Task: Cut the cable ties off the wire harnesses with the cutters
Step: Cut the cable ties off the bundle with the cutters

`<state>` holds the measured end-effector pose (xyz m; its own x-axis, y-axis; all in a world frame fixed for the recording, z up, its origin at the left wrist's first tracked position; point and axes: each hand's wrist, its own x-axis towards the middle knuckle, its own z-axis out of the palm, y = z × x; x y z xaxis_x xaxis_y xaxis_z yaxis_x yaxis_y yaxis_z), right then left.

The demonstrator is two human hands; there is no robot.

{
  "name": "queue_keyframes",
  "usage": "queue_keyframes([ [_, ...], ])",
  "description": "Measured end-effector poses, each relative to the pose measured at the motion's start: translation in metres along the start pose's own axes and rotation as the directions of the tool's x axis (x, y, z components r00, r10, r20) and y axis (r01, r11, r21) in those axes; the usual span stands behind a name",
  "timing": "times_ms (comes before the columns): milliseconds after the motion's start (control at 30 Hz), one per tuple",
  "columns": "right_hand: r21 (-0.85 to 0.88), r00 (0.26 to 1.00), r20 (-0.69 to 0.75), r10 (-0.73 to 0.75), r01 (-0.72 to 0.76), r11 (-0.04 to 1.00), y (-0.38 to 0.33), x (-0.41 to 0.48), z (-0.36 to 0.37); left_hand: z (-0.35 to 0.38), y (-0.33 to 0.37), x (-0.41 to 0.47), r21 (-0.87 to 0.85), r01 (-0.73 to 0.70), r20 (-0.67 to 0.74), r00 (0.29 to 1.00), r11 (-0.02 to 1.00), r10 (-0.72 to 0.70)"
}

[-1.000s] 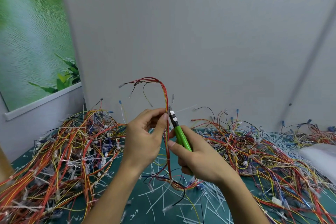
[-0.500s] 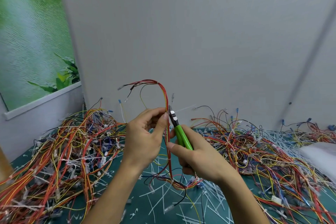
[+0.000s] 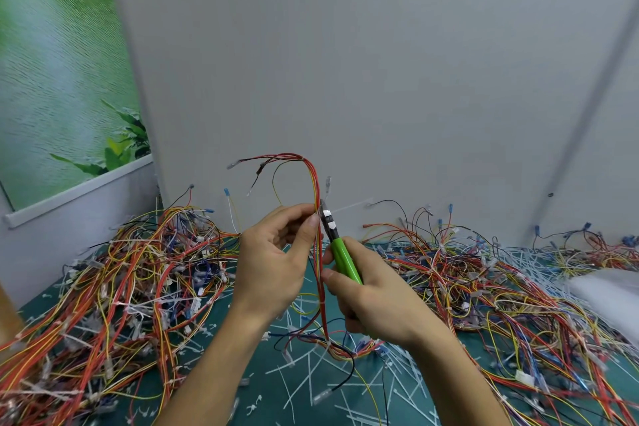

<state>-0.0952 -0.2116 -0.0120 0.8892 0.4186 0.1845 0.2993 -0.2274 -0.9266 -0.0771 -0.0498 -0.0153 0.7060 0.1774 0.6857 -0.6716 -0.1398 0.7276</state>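
Above the desk (image 3: 266, 391), my left grip (image 3: 273, 263) pinches the wire harness (image 3: 314, 183), which runs near vertical. My right grip (image 3: 373, 301) clasps the cutters (image 3: 340, 254). Their nose points up-left and meets the bundle just beside the left fingertips.

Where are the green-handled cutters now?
Head view, centre: green-handled cutters gripped in the right hand, tip against the red-and-yellow wire harness held by the left hand.
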Motion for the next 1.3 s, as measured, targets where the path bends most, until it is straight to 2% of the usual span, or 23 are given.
queue_keyframes([
  [333,0.073,0.998,0.047,0.05,-0.053,0.996,-0.002,-0.001,0.003,-0.002,-0.003,0.0,-0.008,0.037,0.017,0.999,0.999,-0.037],
  [567,0.029,0.999,0.019,0.028,-0.029,0.999,0.0,-0.001,0.003,-0.003,-0.002,0.001,-0.012,0.041,0.029,0.999,0.999,-0.041],
  [667,-0.05,1.0,0.005,-0.006,0.006,0.999,0.001,-0.001,0.001,-0.002,0.0,0.001,-0.033,0.044,0.021,0.999,0.998,-0.044],
  [800,-0.366,0.984,-0.084,-0.16,0.119,0.923,0.003,0.0,0.003,-0.001,-0.001,0.0,-0.007,0.067,-0.021,0.998,0.998,-0.068],
  [933,-0.403,0.983,-0.096,-0.155,0.104,0.909,0.003,0.001,0.007,0.0,-0.002,0.0,0.004,0.066,-0.075,0.995,0.998,-0.065],
  [1167,-0.362,0.991,-0.091,-0.1,0.061,0.93,0.003,0.001,0.012,0.006,-0.012,-0.003,0.064,0.059,-0.138,0.989,0.996,-0.05],
  [1233,-0.288,0.996,-0.081,-0.043,0.018,0.958,0.002,0.002,0.013,0.006,-0.015,-0.004,0.071,0.066,-0.128,0.99,0.995,-0.057],
  [1300,-0.136,0.999,-0.045,0.03,-0.035,0.99,-0.002,0.001,0.013,0.005,-0.017,-0.005,0.091,0.066,-0.099,0.993,0.994,-0.057],
])
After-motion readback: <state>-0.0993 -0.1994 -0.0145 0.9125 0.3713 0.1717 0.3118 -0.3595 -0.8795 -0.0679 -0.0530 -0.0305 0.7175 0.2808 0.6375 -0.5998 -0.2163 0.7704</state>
